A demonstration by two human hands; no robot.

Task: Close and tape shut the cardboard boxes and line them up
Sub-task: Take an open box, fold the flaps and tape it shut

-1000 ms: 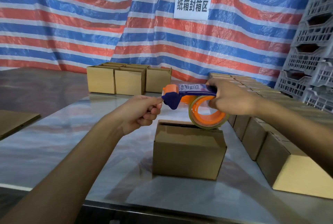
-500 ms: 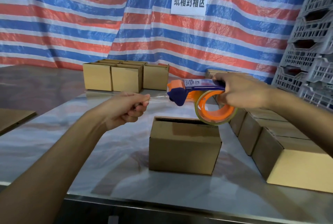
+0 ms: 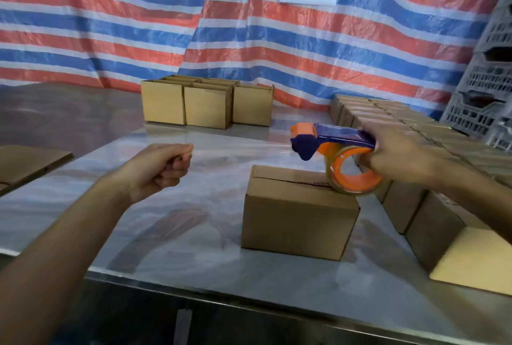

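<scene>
Apparently tape [image 3: 241, 147], left hand [image 3: 163, 168] to dispenser [image 3: 332, 139]

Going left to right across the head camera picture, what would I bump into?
Flat brown cardboard sheet → left hand → stretched clear tape strip → orange-and-blue tape dispenser → right hand → stacked grey plastic crates.

The glossy grey-white marbled tabletop [image 3: 194, 233] with a metal front edge carries one closed brown cardboard box [image 3: 299, 220] near its middle, a cluster of open-topped brown cardboard boxes [image 3: 205, 106] at the far side, and a packed row of closed brown boxes [image 3: 410, 206] along its right side
</scene>
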